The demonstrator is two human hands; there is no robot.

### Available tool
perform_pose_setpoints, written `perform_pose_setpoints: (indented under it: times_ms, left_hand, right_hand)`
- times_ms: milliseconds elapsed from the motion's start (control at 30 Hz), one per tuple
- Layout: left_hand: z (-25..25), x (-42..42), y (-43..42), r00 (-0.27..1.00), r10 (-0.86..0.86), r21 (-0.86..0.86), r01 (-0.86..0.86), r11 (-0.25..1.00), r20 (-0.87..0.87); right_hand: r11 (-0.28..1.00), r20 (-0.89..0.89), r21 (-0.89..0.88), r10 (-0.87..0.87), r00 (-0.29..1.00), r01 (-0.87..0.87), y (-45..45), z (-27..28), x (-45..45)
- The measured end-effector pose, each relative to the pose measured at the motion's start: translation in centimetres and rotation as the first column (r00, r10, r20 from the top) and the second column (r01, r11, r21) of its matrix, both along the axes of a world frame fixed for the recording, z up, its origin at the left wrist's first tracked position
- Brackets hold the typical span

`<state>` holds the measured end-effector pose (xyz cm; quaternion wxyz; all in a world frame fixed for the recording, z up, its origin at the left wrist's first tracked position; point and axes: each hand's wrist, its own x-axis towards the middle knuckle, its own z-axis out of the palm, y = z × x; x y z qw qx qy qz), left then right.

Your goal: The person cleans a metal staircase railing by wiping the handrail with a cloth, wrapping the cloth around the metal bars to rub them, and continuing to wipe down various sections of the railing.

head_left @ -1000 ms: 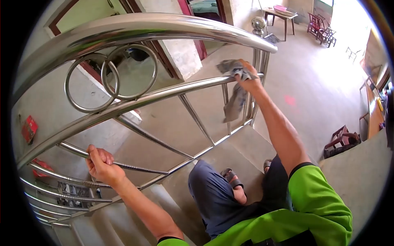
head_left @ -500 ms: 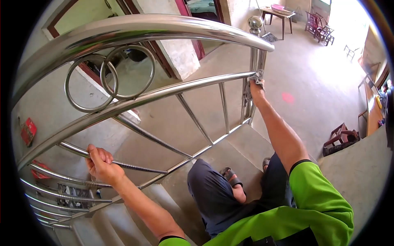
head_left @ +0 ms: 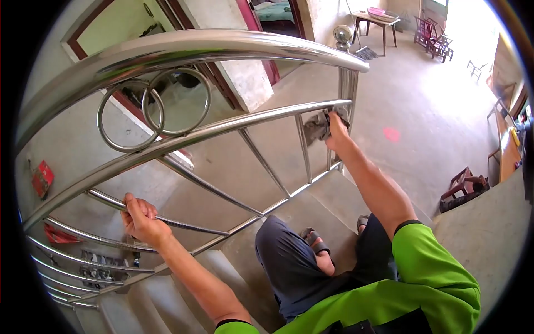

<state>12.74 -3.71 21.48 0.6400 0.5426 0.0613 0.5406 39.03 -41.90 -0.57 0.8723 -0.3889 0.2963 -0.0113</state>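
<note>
My left hand is closed around a shiny metal baluster of the stair railing. A crumpled grey cloth is in my right hand, with its folds hanging out to the left of my fingers. That hand is just under the middle rail, near the end post and close to an upright bar. The thick curved handrail arches above, and two interlocked metal rings fill part of the gap between the rails.
Concrete steps descend beneath me, with my sandalled foot on one. Below on the floor are a small wooden stool, a table with a pink basin, red-brown chairs and a broom.
My right hand and the cloth have moved left, away from the end post, and more of the cloth now shows. My left hand keeps its hold on the baluster.
</note>
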Motion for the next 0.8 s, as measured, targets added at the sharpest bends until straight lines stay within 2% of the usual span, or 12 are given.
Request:
perform_pose_setpoints:
  times_ms: [67, 133, 267, 333, 367, 400, 467, 533, 600, 667, 767, 800]
  left_hand:
    - [0.1, 0.0, -0.1, 1.000, -0.005, -0.003, 0.005, 1.000, 0.001]
    - [0.3, -0.1, -0.6, 1.000, -0.002, -0.009, 0.002, 1.000, -0.002]
    - [0.4, 0.0, -0.5, 1.000, 0.028, -0.024, -0.029, 0.999, -0.012]
    - [0.1, 0.0, -0.2, 1.000, 0.021, -0.021, -0.021, 1.000, -0.010]
    - [0.0, 0.0, 0.0, 1.000, 0.016, -0.019, -0.016, 1.000, -0.006]
    - [-0.1, 0.1, 0.0, 1.000, 0.020, -0.021, -0.020, 1.000, -0.004]
    - [-0.2, 0.0, 0.2, 0.999, 0.049, -0.022, -0.050, 0.999, -0.014]
    - [0.0, 0.0, 0.2, 0.999, 0.037, -0.021, -0.038, 0.999, -0.010]
    - [0.2, -0.1, -0.1, 1.000, 0.012, -0.015, -0.012, 1.000, -0.011]
    - [0.3, 0.0, -0.5, 1.000, 0.026, -0.009, -0.026, 1.000, -0.009]
    - [0.3, 0.1, -0.6, 1.000, 0.029, -0.021, -0.029, 0.999, -0.004]
    - [0.3, 0.1, -0.5, 1.000, 0.026, -0.024, -0.026, 0.999, -0.009]
  right_hand:
    - [0.973, 0.310, 0.229, -0.058, 0.949, -0.016, 0.3, 3.0, -1.1]
    - [0.982, 0.356, 0.166, 0.021, 0.934, -0.085, 0.0, 4.1, -2.3]
    - [0.986, 0.317, -0.127, -0.059, 0.947, 0.104, 0.7, 1.9, -1.9]
    - [0.850, 0.183, -0.521, 0.198, 0.963, -0.076, 1.3, 1.0, -3.1]
    - [0.910, 0.181, -0.339, 0.311, 0.933, -0.238, 1.4, 1.4, -3.7]
    - [0.909, 0.183, -0.341, 0.315, 0.931, -0.241, 1.7, 1.8, -3.9]
    - [0.812, 0.338, -0.524, 0.474, 0.813, -0.255, 2.8, 2.1, -4.1]
    - [0.805, 0.370, -0.535, 0.496, 0.786, -0.256, 3.0, 3.1, -4.7]
    - [0.803, 0.427, -0.549, 0.509, 0.748, -0.233, 2.5, 5.2, -6.4]
    - [0.783, 0.312, -0.596, 0.430, 0.847, -0.178, 3.8, 6.3, -8.0]
    - [0.522, 0.476, -0.821, 0.401, 0.783, 0.232, 4.0, 2.5, -7.9]
    - [0.519, 0.471, -0.824, 0.400, 0.786, 0.230, 3.8, 1.1, -7.6]
